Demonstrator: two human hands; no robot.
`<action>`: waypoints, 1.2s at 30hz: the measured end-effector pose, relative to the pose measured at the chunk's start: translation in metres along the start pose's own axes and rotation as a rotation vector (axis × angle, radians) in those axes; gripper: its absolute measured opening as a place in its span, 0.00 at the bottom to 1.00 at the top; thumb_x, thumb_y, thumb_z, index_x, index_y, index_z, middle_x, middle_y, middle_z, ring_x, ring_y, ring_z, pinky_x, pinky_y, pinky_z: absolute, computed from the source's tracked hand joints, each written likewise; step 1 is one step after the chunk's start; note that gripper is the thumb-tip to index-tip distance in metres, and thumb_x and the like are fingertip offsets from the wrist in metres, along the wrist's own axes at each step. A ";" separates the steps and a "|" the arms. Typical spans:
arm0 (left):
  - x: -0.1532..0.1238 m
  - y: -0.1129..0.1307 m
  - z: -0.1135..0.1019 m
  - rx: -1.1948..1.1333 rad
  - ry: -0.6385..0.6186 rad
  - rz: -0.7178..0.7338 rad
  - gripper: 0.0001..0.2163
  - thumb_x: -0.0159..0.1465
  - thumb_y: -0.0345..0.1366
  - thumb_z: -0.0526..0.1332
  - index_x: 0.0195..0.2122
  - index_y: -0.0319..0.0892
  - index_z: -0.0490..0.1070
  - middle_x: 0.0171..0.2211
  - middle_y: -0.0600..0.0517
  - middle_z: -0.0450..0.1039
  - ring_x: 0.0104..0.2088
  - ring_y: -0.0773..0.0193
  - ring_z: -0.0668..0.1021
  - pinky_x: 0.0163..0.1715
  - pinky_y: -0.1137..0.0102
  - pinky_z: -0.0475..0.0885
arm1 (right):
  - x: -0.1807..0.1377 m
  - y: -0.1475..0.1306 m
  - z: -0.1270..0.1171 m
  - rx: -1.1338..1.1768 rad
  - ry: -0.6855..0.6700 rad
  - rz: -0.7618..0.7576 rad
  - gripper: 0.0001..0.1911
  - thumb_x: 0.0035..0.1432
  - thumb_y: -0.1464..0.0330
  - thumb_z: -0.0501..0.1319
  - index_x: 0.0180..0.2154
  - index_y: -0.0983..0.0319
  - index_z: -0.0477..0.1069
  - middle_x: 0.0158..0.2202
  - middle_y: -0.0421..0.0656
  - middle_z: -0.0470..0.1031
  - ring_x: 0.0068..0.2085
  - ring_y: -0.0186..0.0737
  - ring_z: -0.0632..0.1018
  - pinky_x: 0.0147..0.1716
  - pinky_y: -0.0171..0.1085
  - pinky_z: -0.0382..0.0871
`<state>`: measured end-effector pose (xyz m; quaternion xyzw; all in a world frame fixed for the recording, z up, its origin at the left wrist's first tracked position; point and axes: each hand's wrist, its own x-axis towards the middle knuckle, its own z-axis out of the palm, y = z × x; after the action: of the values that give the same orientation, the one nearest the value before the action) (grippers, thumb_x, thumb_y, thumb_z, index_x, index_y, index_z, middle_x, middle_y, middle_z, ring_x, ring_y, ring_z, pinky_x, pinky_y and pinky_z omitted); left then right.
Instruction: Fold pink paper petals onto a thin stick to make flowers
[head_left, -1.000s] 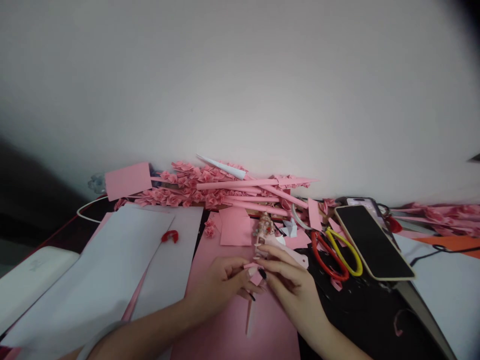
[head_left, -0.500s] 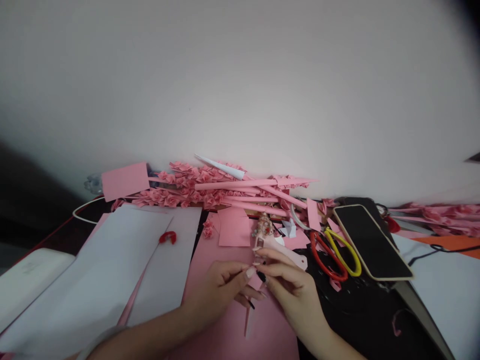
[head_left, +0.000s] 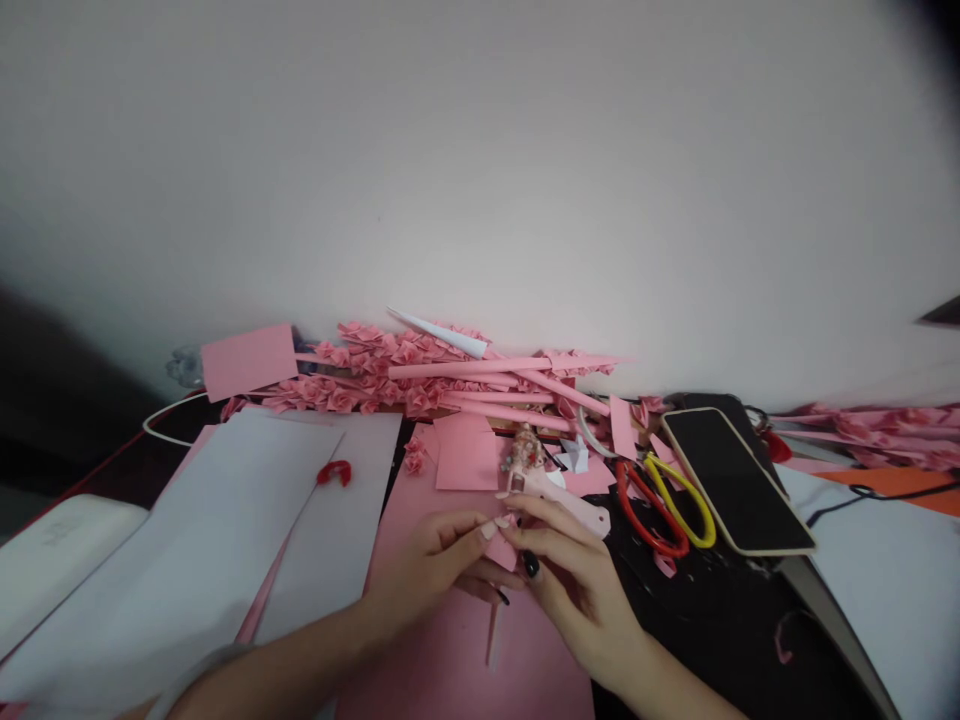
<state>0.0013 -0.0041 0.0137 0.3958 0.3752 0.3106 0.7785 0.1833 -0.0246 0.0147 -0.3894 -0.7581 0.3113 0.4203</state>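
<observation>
At the lower left of the frame, white paper sheets [head_left: 187, 530] lie with a curled red scrap [head_left: 334, 472] on them. At lower centre, over a large pink sheet [head_left: 465, 660], the left hand's [head_left: 442, 565] fingers and the right hand's [head_left: 581, 590] fingers pinch a small pink paper piece [head_left: 502, 552]. Right of centre, scissors [head_left: 671, 549] with red and yellow handles lie near a smartphone [head_left: 739, 480] on the dark surface [head_left: 712, 640].

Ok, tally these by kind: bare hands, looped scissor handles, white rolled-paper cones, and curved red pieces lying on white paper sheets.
Bare hands: 2 (left hand, right hand)
Looped scissor handles: 2 (red handle, yellow handle)
White rolled-paper cone: 1
Curved red piece on white paper sheets: 1
Total: 6
</observation>
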 end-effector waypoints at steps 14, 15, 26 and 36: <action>0.002 -0.003 -0.002 0.089 -0.136 -0.007 0.12 0.57 0.42 0.64 0.33 0.36 0.70 0.27 0.50 0.76 0.26 0.62 0.81 0.26 0.73 0.73 | 0.000 -0.001 0.000 0.125 0.126 0.168 0.09 0.63 0.67 0.51 0.40 0.61 0.67 0.34 0.44 0.70 0.35 0.38 0.72 0.34 0.35 0.67; 0.001 -0.002 -0.002 0.098 -0.147 -0.009 0.12 0.57 0.42 0.64 0.31 0.36 0.70 0.26 0.50 0.75 0.25 0.63 0.80 0.26 0.73 0.73 | 0.000 0.000 0.000 0.128 0.110 0.205 0.07 0.63 0.67 0.51 0.37 0.61 0.65 0.29 0.40 0.67 0.29 0.35 0.69 0.28 0.33 0.65; 0.000 -0.001 0.001 0.175 -0.255 -0.058 0.13 0.55 0.42 0.65 0.23 0.36 0.72 0.18 0.53 0.73 0.17 0.69 0.75 0.22 0.75 0.71 | 0.003 -0.002 0.002 0.018 -0.225 0.176 0.16 0.64 0.70 0.48 0.23 0.61 0.52 0.20 0.34 0.54 0.22 0.30 0.58 0.23 0.32 0.52; 0.001 0.002 -0.001 0.217 -0.186 -0.077 0.15 0.56 0.43 0.64 0.22 0.34 0.75 0.18 0.51 0.74 0.19 0.69 0.75 0.23 0.75 0.70 | 0.004 -0.003 -0.001 -0.089 -0.032 -0.014 0.16 0.59 0.75 0.56 0.49 0.59 0.69 0.39 0.45 0.75 0.39 0.39 0.76 0.39 0.36 0.71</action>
<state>0.0005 -0.0020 0.0142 0.4900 0.3476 0.2000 0.7740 0.1822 -0.0221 0.0192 -0.3972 -0.7808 0.2804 0.3925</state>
